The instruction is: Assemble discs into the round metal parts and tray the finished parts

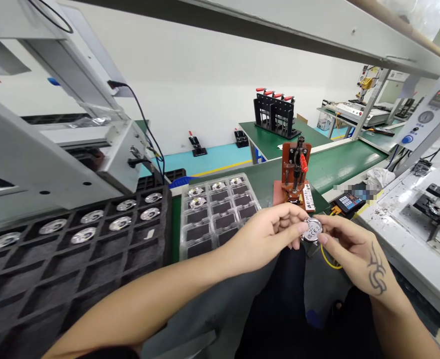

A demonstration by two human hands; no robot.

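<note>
Between my hands is a round silver watch case [313,231], its back with printed text and a CE mark turned toward me. My left hand [268,234] pinches its left edge between thumb and fingers. On the opposite edge, the thumb and fingers of my right hand [349,247] are closed too. Just beyond the watch case stands a brown toggle-clamp fixture [293,172] with a red handle, its base partly hidden by my left hand. To the left lies a clear plastic tray [183,227] with several round silver parts in its far pockets.
A black foam tray [163,234] at left carries several round silver parts. A white machine [403,232] flanks my right side, with a keypad device [350,199] beside it. Behind, a black fixture with red handles [275,114] stands on a green table. A grey beam [280,35] crosses overhead.
</note>
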